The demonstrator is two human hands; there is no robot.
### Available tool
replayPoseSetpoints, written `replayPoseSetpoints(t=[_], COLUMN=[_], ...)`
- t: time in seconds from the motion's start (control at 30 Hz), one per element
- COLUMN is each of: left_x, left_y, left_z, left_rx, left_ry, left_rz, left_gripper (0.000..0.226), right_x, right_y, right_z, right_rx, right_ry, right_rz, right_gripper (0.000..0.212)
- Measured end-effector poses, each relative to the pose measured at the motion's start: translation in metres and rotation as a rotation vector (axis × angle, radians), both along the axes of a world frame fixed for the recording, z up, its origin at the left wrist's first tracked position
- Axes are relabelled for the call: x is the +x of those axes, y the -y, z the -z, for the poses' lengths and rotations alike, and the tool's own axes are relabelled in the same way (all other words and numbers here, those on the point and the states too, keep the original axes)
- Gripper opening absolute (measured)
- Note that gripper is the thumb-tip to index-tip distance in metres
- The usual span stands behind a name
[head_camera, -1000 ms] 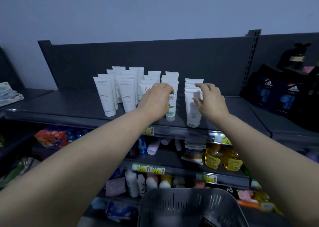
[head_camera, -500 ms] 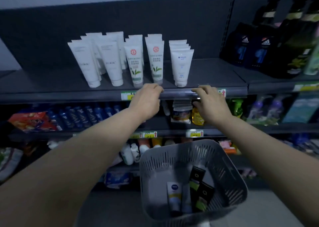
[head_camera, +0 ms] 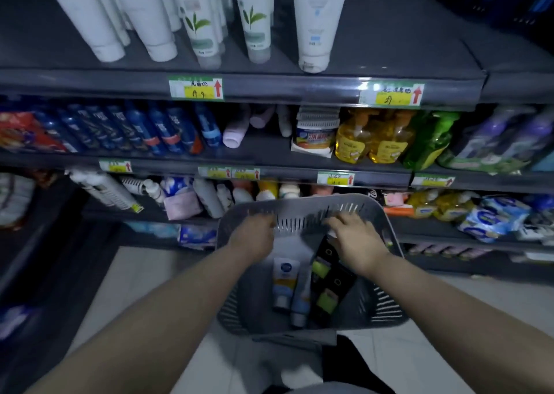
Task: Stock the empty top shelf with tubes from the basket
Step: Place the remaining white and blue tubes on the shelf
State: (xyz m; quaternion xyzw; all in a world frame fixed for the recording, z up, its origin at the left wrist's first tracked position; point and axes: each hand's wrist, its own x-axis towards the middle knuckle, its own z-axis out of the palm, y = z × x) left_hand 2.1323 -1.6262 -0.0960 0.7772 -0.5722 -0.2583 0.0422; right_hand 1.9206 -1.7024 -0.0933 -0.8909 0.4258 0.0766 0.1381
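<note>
The grey slatted basket (head_camera: 344, 203) sits low in front of me with several tubes inside. Among them are a white and yellow tube (head_camera: 284, 282), a pale blue tube (head_camera: 300, 302) and black tubes with green labels (head_camera: 328, 291). My left hand (head_camera: 254, 236) hangs inside the basket by its far left wall, fingers loosely curled with nothing in them. My right hand (head_camera: 356, 243) rests over the upper ends of the black tubes; its fingertips are blurred and hide any grip. White tubes (head_camera: 314, 28) stand cap-down in rows on the top shelf (head_camera: 389, 52).
Price tags (head_camera: 196, 88) line the top shelf's front edge. Lower shelves hold blue bottles (head_camera: 144, 130), yellow bottles (head_camera: 371, 139), green bottles and packets. The right part of the top shelf is bare. A pale tiled floor (head_camera: 156, 273) lies under the basket.
Both hands dropped from the top shelf, past its front edge, down into the basket. The view tilted down, so the basket is now central.
</note>
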Motion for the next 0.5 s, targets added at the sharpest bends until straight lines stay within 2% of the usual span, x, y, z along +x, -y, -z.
replayPoseSetpoints(t=[0.13, 0.27, 0.5], left_x=[-0.010, -0.018, -0.028], left_y=[-0.015, -0.030, -0.047], left_z=[0.037, 0.062, 0.080], left_rx=[0.151, 0.261, 0.283], left_ry=[-0.114, -0.125, -0.177], left_rz=[-0.137, -0.249, -0.353], left_gripper=[0.027, 0.031, 0.030], right_x=[-0.007, -0.002, 0.022], right_y=[0.003, 0.005, 0.000], right_z=[0.038, 0.068, 0.114], right_rx=[0.140, 0.192, 0.462], right_ry=[-0.089, -0.062, -0.045], right_rz=[-0.036, -0.096, -0.224], right_gripper=[0.040, 0.036, 0.038])
